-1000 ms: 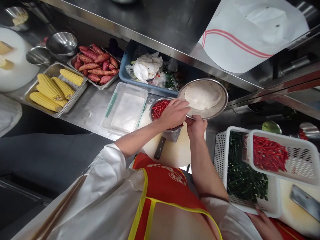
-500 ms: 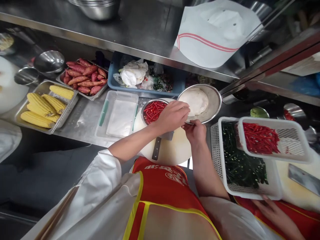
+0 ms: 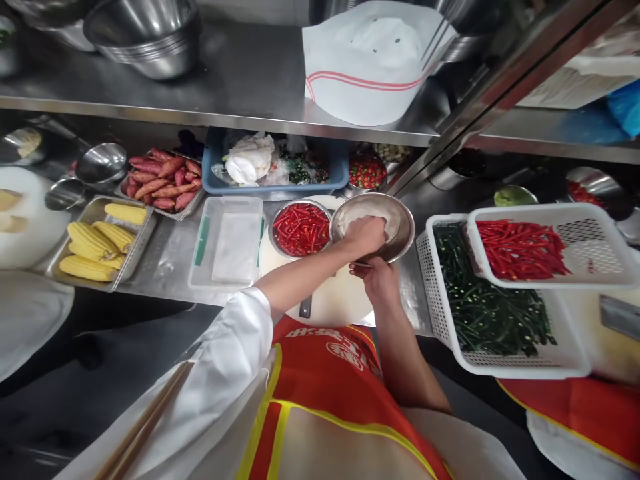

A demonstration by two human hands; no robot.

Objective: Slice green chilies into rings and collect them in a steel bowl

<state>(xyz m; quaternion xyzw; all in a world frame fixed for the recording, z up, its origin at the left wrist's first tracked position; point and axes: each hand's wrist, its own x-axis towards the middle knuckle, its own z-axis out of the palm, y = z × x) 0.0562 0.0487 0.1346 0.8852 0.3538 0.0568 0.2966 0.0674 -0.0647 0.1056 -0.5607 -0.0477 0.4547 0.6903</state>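
Observation:
My left hand (image 3: 367,237) reaches down into a steel bowl (image 3: 407,230), its curled fingers pressed on a soft pale white lump (image 3: 393,217); the fingertips are partly hidden. With my right hand (image 3: 380,280) I grip the near rim of this bowl from below. The bowl is above the far right of a round cutting board (image 3: 345,300). Beside it, a second steel bowl holds red chillies (image 3: 301,229). A knife lies on the board, its dark handle (image 3: 305,307) showing below my left forearm.
Left are a lidless clear plastic box (image 3: 235,243), a tray of corn (image 3: 95,243) and sweet potatoes (image 3: 167,180). Behind stands a blue bin (image 3: 280,190) under a steel shelf (image 3: 240,80). White baskets of green (image 3: 495,313) and red chillies (image 3: 523,250) stand right, near another person's red apron (image 3: 575,413).
My left hand has gone from above the bowl's near edge down into it, onto the white lump. The bowl sits closer to the chilli bowl. The other person's hand has left view.

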